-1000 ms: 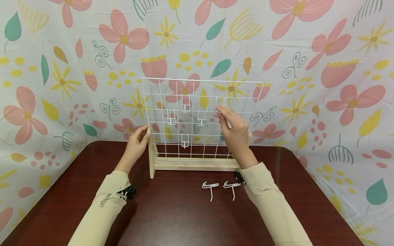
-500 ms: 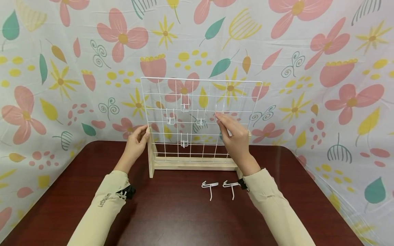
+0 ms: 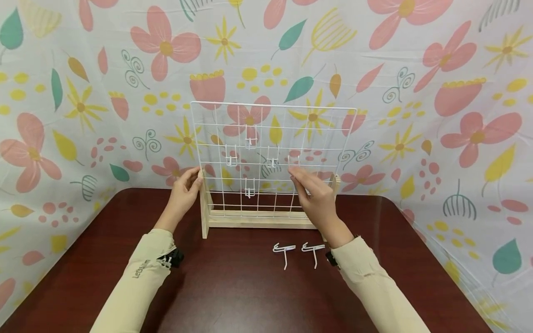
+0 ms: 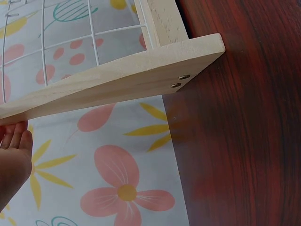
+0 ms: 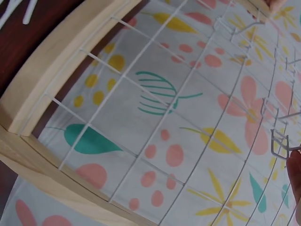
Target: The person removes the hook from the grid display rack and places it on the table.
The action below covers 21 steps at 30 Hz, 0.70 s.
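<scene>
A white wire grid panel (image 3: 272,105) stands upright in a pale wooden stand (image 3: 262,225). My left hand (image 3: 184,192) holds the stand's left upright (image 3: 204,208) near its top; in the left wrist view its fingers (image 4: 19,136) lie against the upright's outer edge. My right hand (image 3: 318,196) pinches a white wire hook (image 3: 294,160) at the right half of the grid. In the right wrist view that hook (image 5: 280,142) sits at the grid wires, with a fingertip (image 5: 295,165) on its front end. Several like hooks (image 3: 250,191) hang on the grid's left and middle.
Two loose white hooks (image 3: 285,249) lie side by side on the dark red-brown table (image 3: 233,286), in front of the stand and near my right wrist. A flower-patterned cloth (image 3: 416,162) hangs behind the table.
My right hand has moved down along the grid, bringing the pinched hook from the upper part to about mid-height. My left hand stays on the upright.
</scene>
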Each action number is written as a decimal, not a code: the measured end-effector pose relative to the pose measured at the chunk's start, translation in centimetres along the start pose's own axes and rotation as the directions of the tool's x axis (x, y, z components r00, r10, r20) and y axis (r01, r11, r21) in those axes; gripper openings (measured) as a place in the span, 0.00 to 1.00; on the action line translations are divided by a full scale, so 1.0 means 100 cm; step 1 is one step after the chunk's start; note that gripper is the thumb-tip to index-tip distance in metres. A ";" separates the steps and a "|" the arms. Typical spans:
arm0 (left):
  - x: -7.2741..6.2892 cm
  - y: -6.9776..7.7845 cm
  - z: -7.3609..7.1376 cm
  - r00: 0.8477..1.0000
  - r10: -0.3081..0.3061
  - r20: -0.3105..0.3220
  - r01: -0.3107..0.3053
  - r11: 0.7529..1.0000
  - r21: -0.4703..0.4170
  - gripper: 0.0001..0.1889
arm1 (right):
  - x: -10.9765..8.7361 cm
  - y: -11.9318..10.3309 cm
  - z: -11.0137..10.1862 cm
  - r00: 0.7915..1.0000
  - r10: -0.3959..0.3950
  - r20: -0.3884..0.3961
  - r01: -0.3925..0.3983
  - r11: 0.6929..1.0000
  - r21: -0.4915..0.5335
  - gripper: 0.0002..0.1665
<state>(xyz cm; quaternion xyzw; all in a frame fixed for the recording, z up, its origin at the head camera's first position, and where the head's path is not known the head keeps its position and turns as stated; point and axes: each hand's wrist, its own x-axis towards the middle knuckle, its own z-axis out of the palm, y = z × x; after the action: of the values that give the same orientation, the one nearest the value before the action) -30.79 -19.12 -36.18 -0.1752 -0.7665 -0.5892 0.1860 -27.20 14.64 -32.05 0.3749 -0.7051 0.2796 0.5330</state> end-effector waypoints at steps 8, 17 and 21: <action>0.002 0.001 0.002 1.000 0.007 -0.013 -0.007 1.000 0.027 0.21 | -0.010 -0.004 0.002 0.995 -0.091 0.034 0.092 0.996 -0.011 0.17; 0.001 0.000 0.002 1.000 -0.006 -0.008 0.006 0.999 0.032 0.22 | -0.021 -0.010 0.004 0.979 -0.187 0.087 0.191 0.981 -0.042 0.12; 0.000 0.001 0.001 1.000 -0.004 -0.009 0.004 0.999 0.041 0.22 | -0.025 -0.013 0.006 0.971 -0.217 0.099 0.221 0.975 -0.029 0.12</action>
<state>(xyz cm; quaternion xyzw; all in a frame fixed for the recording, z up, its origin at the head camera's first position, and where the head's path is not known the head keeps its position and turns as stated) -30.73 -19.01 -36.16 -0.1670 -0.7780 -0.5744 0.1920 -26.10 14.01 -34.67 0.4528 -0.6893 0.1869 0.5338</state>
